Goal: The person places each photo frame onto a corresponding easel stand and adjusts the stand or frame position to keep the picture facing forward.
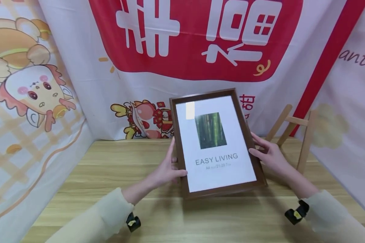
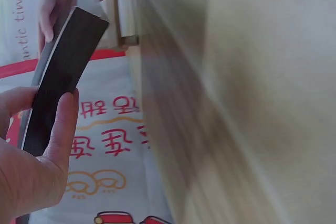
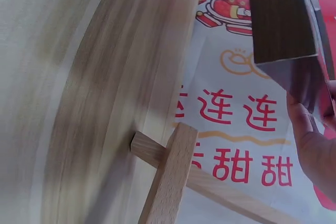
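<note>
A dark brown picture frame (image 1: 217, 150) is held tilted over the wooden table, its face towards me. Its white insert reads "EASY LIVING" and bears a small green picture. My left hand (image 1: 167, 172) grips the left side low down, thumb on the front border and fingers behind. On the other side my right hand (image 1: 270, 155) holds the right border with thumb and fingers. In the left wrist view the left hand (image 2: 31, 177) pinches the frame's thick dark edge (image 2: 65, 72). The right wrist view shows the right hand (image 3: 315, 150) at the frame's far side.
A small wooden easel (image 1: 296, 120) stands on the table (image 1: 115, 189) at the right, close beside my right hand. Behind the table hangs a white cloth (image 1: 79, 50) with red printing, and printed cloths flank both sides. Black straps with small devices (image 1: 296, 212) sit at both wrists.
</note>
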Tool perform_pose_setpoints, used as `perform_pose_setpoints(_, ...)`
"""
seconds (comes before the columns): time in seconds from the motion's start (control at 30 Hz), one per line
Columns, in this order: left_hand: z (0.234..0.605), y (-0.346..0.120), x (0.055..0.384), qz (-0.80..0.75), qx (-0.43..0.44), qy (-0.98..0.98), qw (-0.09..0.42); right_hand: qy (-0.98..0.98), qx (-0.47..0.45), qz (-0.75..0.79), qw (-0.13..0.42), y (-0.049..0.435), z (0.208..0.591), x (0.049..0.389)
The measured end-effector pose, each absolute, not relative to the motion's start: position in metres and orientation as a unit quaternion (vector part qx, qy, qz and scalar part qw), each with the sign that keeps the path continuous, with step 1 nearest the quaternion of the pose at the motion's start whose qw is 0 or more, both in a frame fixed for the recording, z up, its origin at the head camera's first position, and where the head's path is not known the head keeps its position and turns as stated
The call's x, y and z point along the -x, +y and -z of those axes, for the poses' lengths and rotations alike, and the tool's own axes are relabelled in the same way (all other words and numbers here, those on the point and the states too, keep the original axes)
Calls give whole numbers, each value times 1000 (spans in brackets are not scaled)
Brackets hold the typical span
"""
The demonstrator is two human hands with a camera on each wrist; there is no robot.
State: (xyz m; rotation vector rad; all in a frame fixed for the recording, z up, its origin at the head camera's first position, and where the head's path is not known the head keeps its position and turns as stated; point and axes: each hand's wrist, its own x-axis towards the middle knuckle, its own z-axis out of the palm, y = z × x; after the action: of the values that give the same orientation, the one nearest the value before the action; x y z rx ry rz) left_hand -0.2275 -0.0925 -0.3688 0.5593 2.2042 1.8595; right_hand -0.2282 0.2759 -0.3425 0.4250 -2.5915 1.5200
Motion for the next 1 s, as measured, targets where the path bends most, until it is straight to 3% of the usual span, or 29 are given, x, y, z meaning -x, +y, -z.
perform_pose_setpoints(0.57,350,-53,281,-504,-300,808,54,-825,-151,-484,252,301,359,213)
perform_pose_setpoints(0.77,348,-24,297,-483,-335,808,50,-819,-114,-476,301,317,361,206)
perform_pose_setpoints(1.0,341,7,314,-432,-393,812,8,-795,-58,-500,337,334,364,195)
